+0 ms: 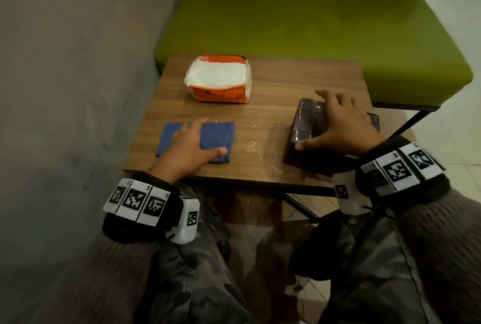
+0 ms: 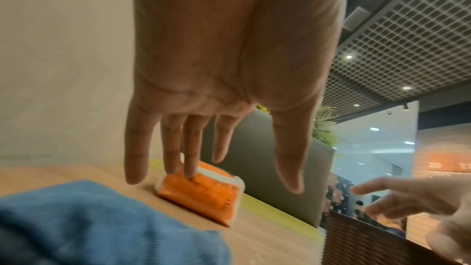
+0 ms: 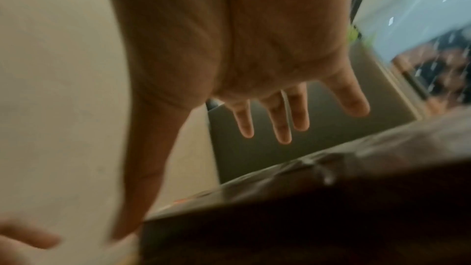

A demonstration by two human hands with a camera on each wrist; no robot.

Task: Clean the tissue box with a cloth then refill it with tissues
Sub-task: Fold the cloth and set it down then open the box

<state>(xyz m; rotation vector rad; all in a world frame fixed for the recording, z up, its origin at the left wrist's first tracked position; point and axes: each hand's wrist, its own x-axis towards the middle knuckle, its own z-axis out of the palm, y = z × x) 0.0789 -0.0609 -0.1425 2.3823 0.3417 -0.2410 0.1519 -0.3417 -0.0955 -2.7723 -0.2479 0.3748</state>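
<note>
A folded blue cloth (image 1: pixel 218 138) (image 2: pixel 102 219) lies at the near left of the wooden table (image 1: pixel 273 104). My left hand (image 1: pixel 192 144) (image 2: pixel 221 144) is spread above it with straight fingers; whether it touches the cloth is unclear. The dark tissue box (image 1: pixel 309 120) (image 2: pixel 369 239) (image 3: pixel 305 209) with a clear lid sits at the near right. My right hand (image 1: pixel 333 125) (image 3: pixel 244 120) hovers over its top with fingers fanned and its thumb by the near left corner. An orange pack of white tissues (image 1: pixel 218 78) (image 2: pixel 201 194) lies at the back, untouched.
A green padded bench (image 1: pixel 312 31) runs behind and to the right of the table. A plain wall (image 1: pixel 65 89) stands close on the left. My knees are under the table's near edge. Bare wood lies between cloth and box.
</note>
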